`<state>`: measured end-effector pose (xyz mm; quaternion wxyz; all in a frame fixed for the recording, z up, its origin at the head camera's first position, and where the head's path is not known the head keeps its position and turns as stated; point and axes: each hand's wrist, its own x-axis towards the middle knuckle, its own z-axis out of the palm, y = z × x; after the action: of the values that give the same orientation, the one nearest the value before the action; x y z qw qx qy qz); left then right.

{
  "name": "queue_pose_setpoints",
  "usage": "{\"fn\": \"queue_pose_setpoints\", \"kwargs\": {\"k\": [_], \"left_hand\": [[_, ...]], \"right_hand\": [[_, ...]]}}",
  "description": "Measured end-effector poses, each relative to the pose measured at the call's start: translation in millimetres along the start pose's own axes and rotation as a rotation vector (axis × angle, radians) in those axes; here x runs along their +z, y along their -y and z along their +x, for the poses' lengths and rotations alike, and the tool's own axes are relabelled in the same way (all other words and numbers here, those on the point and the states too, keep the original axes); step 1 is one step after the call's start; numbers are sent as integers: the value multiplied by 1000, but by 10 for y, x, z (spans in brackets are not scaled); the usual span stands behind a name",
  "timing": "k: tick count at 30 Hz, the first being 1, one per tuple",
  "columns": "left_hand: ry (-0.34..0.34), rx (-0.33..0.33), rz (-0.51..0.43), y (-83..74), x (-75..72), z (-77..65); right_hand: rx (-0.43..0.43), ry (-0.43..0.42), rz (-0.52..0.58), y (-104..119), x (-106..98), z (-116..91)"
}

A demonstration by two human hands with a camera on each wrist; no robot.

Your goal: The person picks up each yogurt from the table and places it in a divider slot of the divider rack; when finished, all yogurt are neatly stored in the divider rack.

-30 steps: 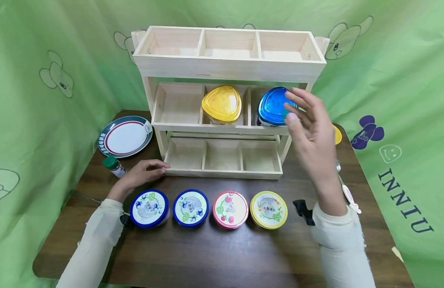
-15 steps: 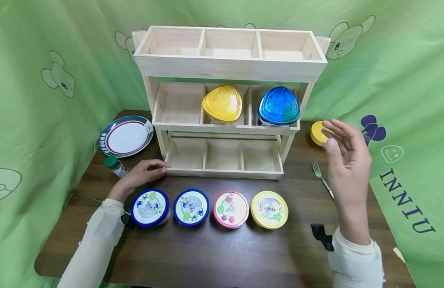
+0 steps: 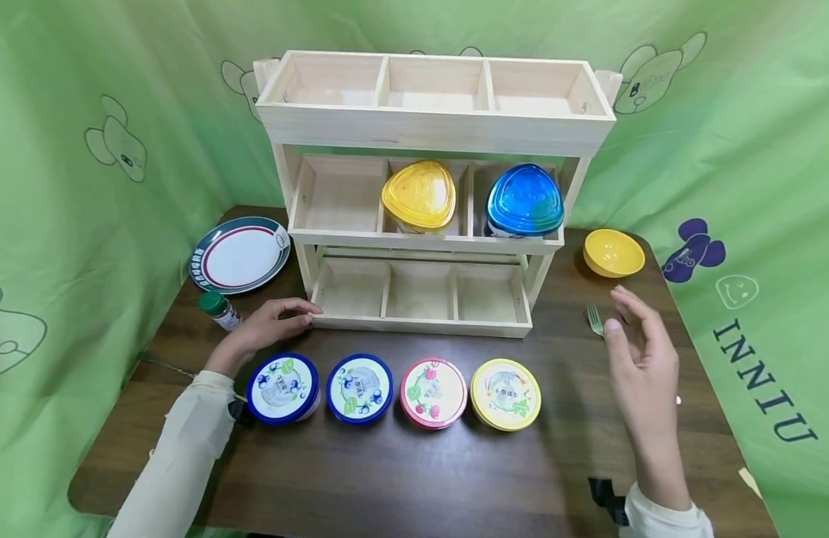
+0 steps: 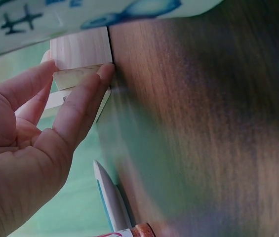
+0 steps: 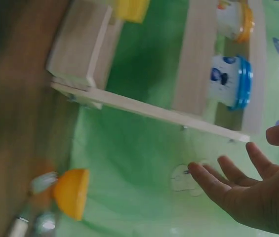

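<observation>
Looks about partway done to me: one yellow-lidded tub [image 3: 419, 194] and one blue-lidded tub [image 3: 525, 200] sit in the wooden rack's [image 3: 435, 130] middle tier, upper center, while four round tubs [image 3: 433, 393] (two blue, one pink, one yellow) are out on the surface [image 3: 387, 486], lower center. Left hand [image 3: 265, 329] lightly pinches the rack's lower-left corner; right hand [image 3: 646, 377], over at right, is relaxed, fingers loosely bent, holding nothing. Also one plate [image 3: 245, 258] and one green-capped bottle [image 3: 219, 311] at left, one bowl [image 3: 613, 255] and one fork [image 3: 594, 321] at right.
</observation>
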<state>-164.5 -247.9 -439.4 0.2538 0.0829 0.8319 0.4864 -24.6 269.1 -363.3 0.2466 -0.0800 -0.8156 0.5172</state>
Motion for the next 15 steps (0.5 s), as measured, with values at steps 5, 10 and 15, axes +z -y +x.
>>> {"fn": "queue_pose_setpoints", "kwargs": {"k": [5,10,15], "left_hand": [[-1,-6,4,-7,-22,2],[0,4,3,6,-16,15],[1,-6,-8,23,-5,20]], "right_hand": [[125,-23,24,-170,-1,-200],[273,-74,170,-327,-87,-314],[363,-79,297,-466,-111,-470]]}}
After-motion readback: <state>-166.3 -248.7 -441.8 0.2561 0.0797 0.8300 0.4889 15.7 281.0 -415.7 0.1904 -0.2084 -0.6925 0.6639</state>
